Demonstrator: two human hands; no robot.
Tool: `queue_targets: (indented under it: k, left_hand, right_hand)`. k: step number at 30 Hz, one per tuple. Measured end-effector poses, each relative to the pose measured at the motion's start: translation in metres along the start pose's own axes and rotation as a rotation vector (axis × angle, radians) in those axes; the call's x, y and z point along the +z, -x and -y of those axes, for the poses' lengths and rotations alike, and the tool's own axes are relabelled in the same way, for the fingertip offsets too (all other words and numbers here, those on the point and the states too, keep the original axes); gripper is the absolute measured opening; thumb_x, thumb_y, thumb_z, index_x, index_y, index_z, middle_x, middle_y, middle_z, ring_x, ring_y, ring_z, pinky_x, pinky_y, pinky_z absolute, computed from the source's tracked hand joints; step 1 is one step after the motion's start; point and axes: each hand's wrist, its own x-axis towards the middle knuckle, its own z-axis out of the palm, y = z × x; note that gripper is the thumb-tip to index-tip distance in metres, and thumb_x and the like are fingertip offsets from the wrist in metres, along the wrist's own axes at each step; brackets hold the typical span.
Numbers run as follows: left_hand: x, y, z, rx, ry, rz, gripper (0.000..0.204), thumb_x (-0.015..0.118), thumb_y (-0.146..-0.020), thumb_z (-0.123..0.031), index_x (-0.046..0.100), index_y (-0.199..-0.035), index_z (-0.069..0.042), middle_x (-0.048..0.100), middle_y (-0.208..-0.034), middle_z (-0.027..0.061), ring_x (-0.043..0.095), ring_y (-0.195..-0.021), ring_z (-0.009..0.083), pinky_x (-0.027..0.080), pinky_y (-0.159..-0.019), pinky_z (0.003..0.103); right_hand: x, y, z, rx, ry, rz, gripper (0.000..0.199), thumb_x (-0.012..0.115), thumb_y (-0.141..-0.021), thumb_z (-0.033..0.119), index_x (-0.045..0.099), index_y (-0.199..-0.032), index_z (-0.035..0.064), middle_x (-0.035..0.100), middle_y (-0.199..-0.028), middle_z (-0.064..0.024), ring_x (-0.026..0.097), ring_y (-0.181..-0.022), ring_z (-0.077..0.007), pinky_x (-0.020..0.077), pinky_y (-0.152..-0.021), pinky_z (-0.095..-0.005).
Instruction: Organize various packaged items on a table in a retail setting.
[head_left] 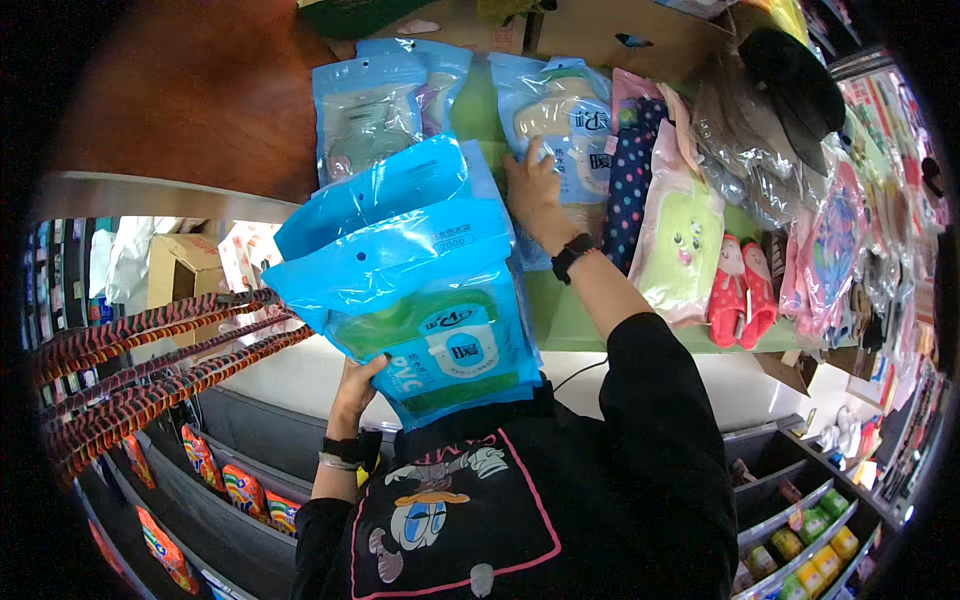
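Observation:
My left hand (355, 393) grips the lower left edge of a blue plastic hot-water bottle pack (430, 335), thumb on its front. A green bottle shows through the clear window. Behind it stands at least one more blue pack (375, 190), its top flap showing; whether the same hand holds it is hidden. My right hand (537, 195) reaches over the green tabletop (560, 320). Its fingers are apart and touch a flat-lying blue pack (580, 125) with a cream bottle inside. Two similar packs (370, 115) lie farther left, one overlapping the other.
Right of the packs lie a dotted navy item (636, 180), a bagged light-green bottle cover (680, 230), red slippers (743, 290) and a black cap (795, 85). A brown wooden panel (190, 100) is at far left. Patterned cords (170, 350) cross at left above grey shelves (240, 420).

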Motion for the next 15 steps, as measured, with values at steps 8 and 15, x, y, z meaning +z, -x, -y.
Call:
queue_targets:
  k: [8, 15]
  left_hand:
    - [0.033, -0.022, -0.027, 0.079, -0.049, 0.018, 0.053, 0.067, -0.074, -0.012, 0.043, -0.120, -0.001, 0.052, -0.112, 0.0072, 0.051, -0.100, 0.0166, 0.043, -0.085, 0.032]
    - [0.022, -0.068, -0.021, -0.039, -0.070, -0.006, 0.039, 0.064, -0.079, -0.012, 0.049, -0.113, 0.000, 0.057, -0.103, 0.0067, 0.055, -0.093, 0.0166, 0.046, -0.081, 0.031]
  right_hand:
    - [-0.053, 0.018, -0.063, -0.010, -0.228, -0.109, 0.039, 0.047, -0.079, 0.009, 0.045, -0.116, 0.0158, 0.057, -0.088, -0.0199, 0.061, -0.067, -0.0363, 0.0502, -0.057, -0.0428]
    - [-0.120, 0.051, -0.102, 0.022, -0.525, -0.271, 0.044, 0.045, -0.071, -0.002, 0.046, -0.113, 0.0119, 0.059, -0.083, -0.0226, 0.058, -0.074, -0.0399, 0.0467, -0.063, -0.0474]
